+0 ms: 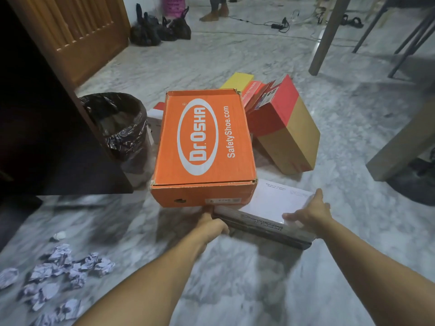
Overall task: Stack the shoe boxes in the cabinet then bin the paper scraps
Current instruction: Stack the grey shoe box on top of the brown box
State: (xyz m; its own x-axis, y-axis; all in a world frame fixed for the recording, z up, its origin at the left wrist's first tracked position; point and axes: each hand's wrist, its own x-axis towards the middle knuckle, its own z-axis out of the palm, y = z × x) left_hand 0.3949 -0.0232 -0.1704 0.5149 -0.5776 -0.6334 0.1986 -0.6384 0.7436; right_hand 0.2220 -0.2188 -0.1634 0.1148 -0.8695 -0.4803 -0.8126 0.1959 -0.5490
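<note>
An orange Dr.Osha shoe box (204,147) is tilted up off the floor in the middle of the view. My left hand (211,223) grips it from under its near bottom edge. To its right a white-lidded grey shoe box (266,205) lies flat on the floor, and my right hand (310,212) rests on its near right corner with fingers spread. Crumpled paper scraps (56,276) lie scattered on the floor at the lower left. The bin (117,123), lined with a black bag, stands left of the orange box. The dark cabinet opening (42,137) is at the far left.
A red and brown box (287,130), a yellow box (237,80) and another red box (253,90) sit behind. A white box (153,123) shows beside the bin. The wooden cabinet door (77,31) stands open. Table legs (329,36), black bags (160,29), cables and a person's feet (215,14) are farther off.
</note>
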